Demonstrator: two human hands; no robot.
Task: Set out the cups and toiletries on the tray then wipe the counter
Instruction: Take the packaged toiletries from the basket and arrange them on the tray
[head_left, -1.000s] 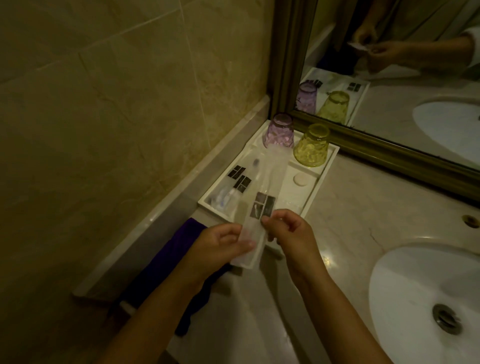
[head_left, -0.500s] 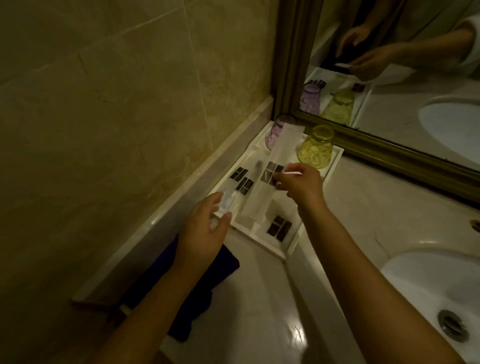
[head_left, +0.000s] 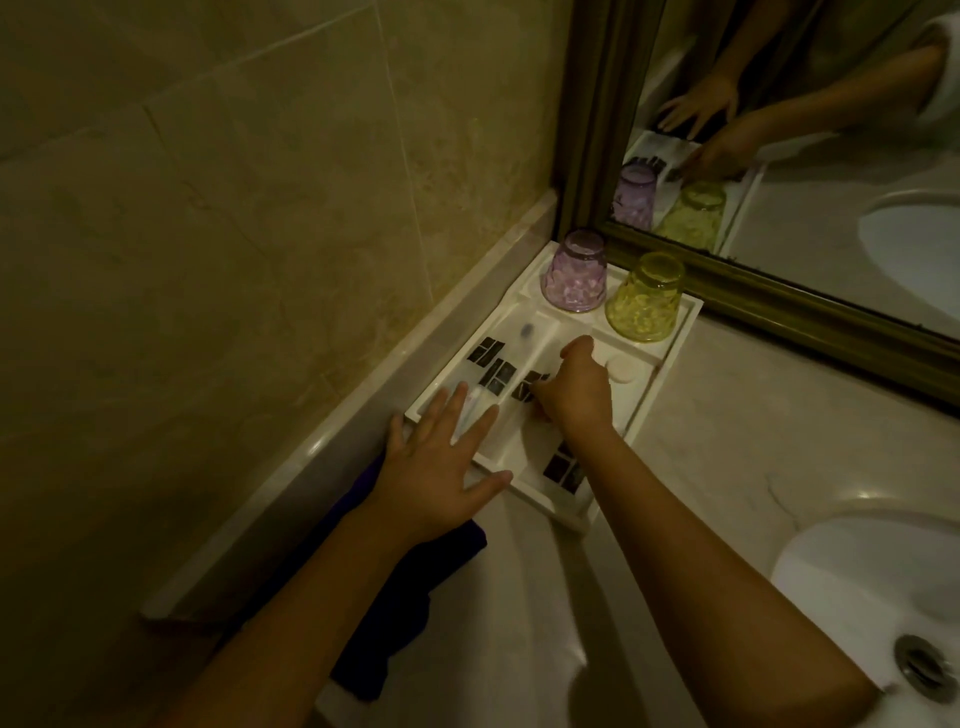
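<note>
A white tray (head_left: 670, 364) sits in the counter's corner by the mirror. At its far end a purple cup (head_left: 575, 273) and a yellow cup (head_left: 645, 299) stand upside down. Clear toiletry packets with black labels (head_left: 496, 369) lie lengthwise in the tray, another (head_left: 563, 467) near the front. My right hand (head_left: 574, 387) presses a long clear packet (head_left: 540, 345) down into the tray, fingers closed on it. My left hand (head_left: 441, 462) lies flat and open over the tray's near left corner. A small round soap (head_left: 623, 370) lies to the right of my right hand.
A dark purple cloth (head_left: 395, 597) lies on the counter (head_left: 753, 441) under my left forearm, against the wall ledge. A white sink basin (head_left: 857, 582) with a metal drain (head_left: 930, 667) is at the right. A framed mirror (head_left: 779, 130) stands behind the tray.
My right hand has lowered the long packet from above the tray into it. My left hand let go of it and moved to rest flat on the tray's near corner.
</note>
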